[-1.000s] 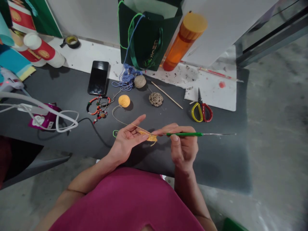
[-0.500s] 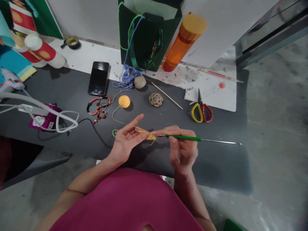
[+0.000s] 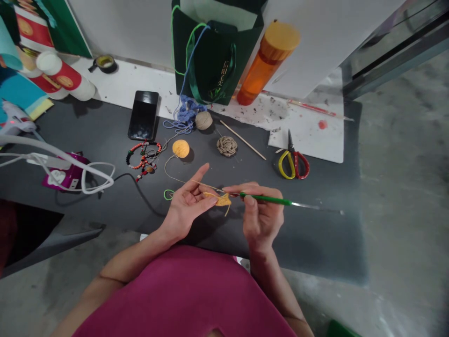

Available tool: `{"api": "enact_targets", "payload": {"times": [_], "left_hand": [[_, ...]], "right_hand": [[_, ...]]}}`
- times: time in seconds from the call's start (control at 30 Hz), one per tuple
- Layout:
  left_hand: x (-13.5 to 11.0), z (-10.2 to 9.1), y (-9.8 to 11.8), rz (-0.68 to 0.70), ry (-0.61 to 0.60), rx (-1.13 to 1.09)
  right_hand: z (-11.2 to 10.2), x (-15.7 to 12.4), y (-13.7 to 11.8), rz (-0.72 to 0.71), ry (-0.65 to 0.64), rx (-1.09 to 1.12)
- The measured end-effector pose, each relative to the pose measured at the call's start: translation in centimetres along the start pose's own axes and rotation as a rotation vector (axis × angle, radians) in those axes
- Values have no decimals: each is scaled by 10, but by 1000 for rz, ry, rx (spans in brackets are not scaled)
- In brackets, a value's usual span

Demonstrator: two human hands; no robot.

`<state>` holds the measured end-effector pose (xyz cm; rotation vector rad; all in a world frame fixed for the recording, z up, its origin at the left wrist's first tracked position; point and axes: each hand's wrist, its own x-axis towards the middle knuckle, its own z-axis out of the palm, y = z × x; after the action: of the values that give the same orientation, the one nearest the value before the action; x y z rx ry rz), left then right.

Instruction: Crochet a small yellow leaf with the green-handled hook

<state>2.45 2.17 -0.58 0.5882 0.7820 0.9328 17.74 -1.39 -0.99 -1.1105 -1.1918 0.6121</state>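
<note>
My left hand (image 3: 189, 206) pinches a small yellow crochet piece (image 3: 223, 200) between thumb and fingers, with its index finger raised. Over that finger runs a strand of yarn, which leads back to a yellow yarn ball (image 3: 181, 149) on the dark mat. My right hand (image 3: 263, 213) is closed around the green handle of a crochet hook (image 3: 271, 200). The hook's left tip meets the upper edge of the crochet piece; its long metal end points right and is blurred. A short yarn tail hangs below the piece.
Beyond my hands lie scissors (image 3: 293, 161), a wooden stick (image 3: 243, 139), a coiled beige piece (image 3: 227, 146), a beige yarn ball (image 3: 204, 120), a beaded bracelet (image 3: 143, 157) and a phone (image 3: 143, 115). An orange bottle (image 3: 266, 65) and a green paper bag (image 3: 213, 61) stand behind. White cables (image 3: 94, 173) loop at left.
My right hand has shifted slightly left with the hook, whose far end has swung down and left. More of the yellow crochet piece and its tail now shows.
</note>
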Motion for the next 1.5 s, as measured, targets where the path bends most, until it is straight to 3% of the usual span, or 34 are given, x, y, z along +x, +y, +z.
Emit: {"api": "enact_targets", "payload": {"times": [0.17, 0.37, 0.43, 0.63, 0.83, 1.33, 1.5], "left_hand": [[-2, 2, 0, 12, -27, 39], [-1, 1, -2, -24, -39, 47], [-1, 0, -3, -36, -45, 33], [0, 0, -5, -25, -71, -1], [0, 0, -4, -46, -42, -16], [2, 0, -2, -11, -52, -60], [1, 0, -1, 0, -32, -67]], "right_hand": [[-3, -6, 11, -278, -74, -299], [3, -12, 17, -361, 54, -340], [7, -14, 17, -300, 95, -269], [22, -13, 14, 148, 193, 220], [19, -4, 11, 356, 119, 511], [2, 9, 8, 309, 21, 465], [-3, 10, 7, 242, -31, 323]]}}
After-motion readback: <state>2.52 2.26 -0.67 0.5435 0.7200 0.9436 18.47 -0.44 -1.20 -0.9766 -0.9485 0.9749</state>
